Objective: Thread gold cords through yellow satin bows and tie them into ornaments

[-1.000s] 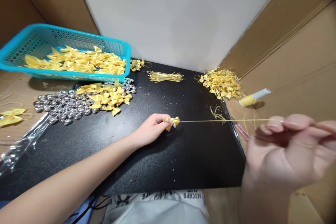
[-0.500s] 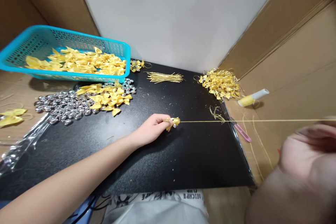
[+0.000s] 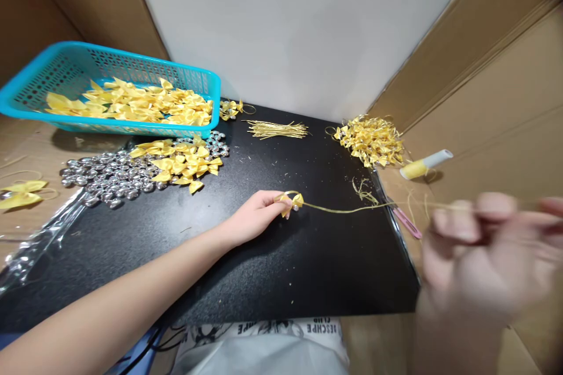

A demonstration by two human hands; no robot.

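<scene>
My left hand (image 3: 264,214) pinches a yellow ribbon bow (image 3: 298,201) above the middle of the black tabletop. Small silvery beads show under the bow, and a short loop of cord arcs over it. From the bow a gold cord (image 3: 338,210) runs slackly to the right, past the table edge. My right hand (image 3: 488,246), smeared by motion, has its fingers curled where the cord enters it. Nearest to that hand lies a pink snipper or cutter (image 3: 407,222), partly beyond the table edge.
A blue basket (image 3: 109,123) of yellow bows stands back left. Before it lie silver beads (image 3: 114,173) and loose bows (image 3: 187,164). Cut gold cords (image 3: 277,129), a pile of finished bows (image 3: 372,140) and a cord spool (image 3: 426,164) lie farther back. Cardboard walls (image 3: 492,82) flank the table.
The cord was taut and straight; now it sags, with a loop above the bow. My right hand has moved left, back towards the table. The left hand has hardly moved.
</scene>
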